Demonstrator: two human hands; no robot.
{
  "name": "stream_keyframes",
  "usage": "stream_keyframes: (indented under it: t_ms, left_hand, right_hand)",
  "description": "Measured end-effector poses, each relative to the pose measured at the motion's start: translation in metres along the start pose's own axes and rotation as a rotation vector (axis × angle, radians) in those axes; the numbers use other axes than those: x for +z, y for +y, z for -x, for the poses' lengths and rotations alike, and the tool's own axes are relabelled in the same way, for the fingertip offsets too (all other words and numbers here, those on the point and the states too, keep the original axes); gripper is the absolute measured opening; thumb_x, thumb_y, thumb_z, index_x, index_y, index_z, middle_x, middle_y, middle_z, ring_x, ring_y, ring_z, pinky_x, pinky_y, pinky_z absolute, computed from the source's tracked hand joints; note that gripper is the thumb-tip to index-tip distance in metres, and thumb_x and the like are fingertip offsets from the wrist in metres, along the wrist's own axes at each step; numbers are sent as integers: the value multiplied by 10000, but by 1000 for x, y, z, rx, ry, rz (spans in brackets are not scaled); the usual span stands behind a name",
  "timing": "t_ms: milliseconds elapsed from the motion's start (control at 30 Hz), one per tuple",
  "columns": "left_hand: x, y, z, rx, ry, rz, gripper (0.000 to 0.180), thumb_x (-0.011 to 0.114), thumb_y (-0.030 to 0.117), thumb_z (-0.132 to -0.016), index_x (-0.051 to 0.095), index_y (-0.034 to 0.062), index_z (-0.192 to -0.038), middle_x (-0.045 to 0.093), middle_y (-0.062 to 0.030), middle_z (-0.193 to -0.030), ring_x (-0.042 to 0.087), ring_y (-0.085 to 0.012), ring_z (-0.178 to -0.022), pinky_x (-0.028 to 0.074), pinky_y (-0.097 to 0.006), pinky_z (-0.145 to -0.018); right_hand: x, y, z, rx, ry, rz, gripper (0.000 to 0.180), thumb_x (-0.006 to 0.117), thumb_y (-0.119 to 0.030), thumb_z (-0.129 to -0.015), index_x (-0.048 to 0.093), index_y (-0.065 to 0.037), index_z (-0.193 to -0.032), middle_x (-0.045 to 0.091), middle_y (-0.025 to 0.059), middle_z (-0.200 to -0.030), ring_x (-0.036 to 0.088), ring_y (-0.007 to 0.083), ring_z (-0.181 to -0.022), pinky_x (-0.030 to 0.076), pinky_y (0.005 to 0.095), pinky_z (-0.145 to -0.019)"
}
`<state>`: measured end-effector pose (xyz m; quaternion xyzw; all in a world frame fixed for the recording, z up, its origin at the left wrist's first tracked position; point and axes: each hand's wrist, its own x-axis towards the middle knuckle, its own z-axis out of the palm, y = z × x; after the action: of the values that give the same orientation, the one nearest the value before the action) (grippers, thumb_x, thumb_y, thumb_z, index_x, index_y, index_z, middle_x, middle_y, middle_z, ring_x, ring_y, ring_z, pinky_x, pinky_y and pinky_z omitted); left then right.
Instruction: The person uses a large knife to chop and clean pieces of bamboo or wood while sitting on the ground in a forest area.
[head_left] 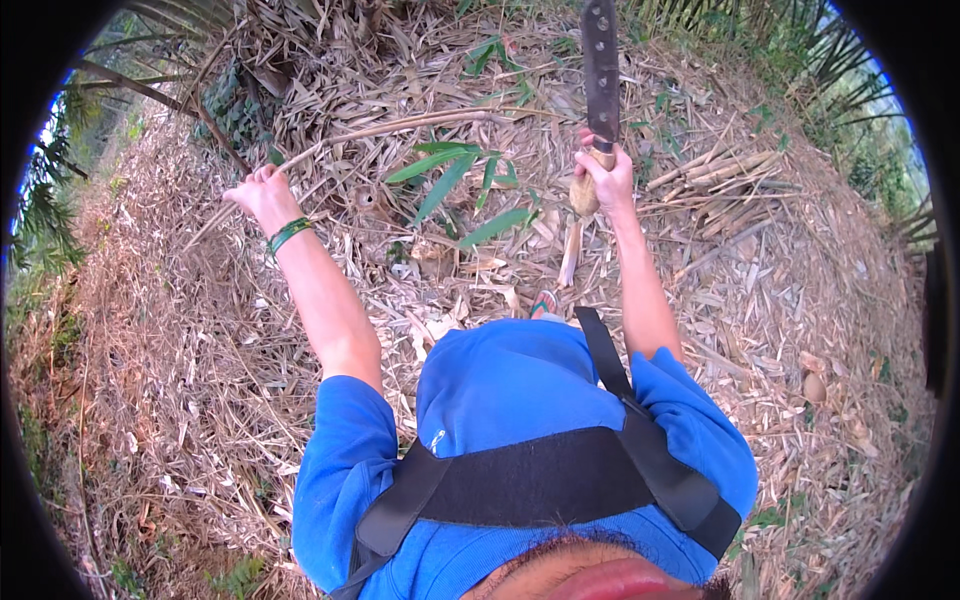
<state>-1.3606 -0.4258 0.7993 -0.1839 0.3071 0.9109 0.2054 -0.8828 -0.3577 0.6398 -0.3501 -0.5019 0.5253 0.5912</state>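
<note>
My left hand (264, 200), with a green band at the wrist, is closed around a thin dry branch (400, 125). The branch runs from below the hand up and to the right over the leaf litter. In my right hand (612, 182) is a machete (602, 75), gripped by its pale wooden handle. Its dark blade, with a row of holes, points away from me, and the tip reaches the upper edge of the view. Between my hands, green bamboo leaves (447, 178) stand out against the dry ground, touching neither hand.
Dry leaves (220, 340) cover the sloping ground. A pile of cut sticks (715, 185) lies to the right of my right hand. At the far left, a bare dark branch (140, 88) leans in near my left hand. Green bamboo foliage (800, 60) grows at the far right.
</note>
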Motion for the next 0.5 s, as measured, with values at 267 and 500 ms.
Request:
stream_keyframes:
  t_ms: [267, 500]
  left_hand:
    - [-87, -3, -83, -211, 196, 62, 245, 422, 135, -980, 479, 68, -751, 415, 27, -644, 374, -116, -536, 378, -251, -525]
    - [-148, 4, -91, 167, -135, -1243, 205, 521, 194, -948, 631, 47, -857, 599, -46, -754, 546, -175, -687, 439, -302, -611]
  right_hand:
    - [22, -7, 24, -11, -59, 217, 441, 742, -24, -795, 591, -65, -1207, 591, 11, -932, 608, 95, -698, 521, 247, -597]
    - [29, -21, 31, -111, -145, 513, 411, 758, -116, -788, 641, -129, -1182, 534, -27, -829, 546, 87, -725, 469, 263, -698]
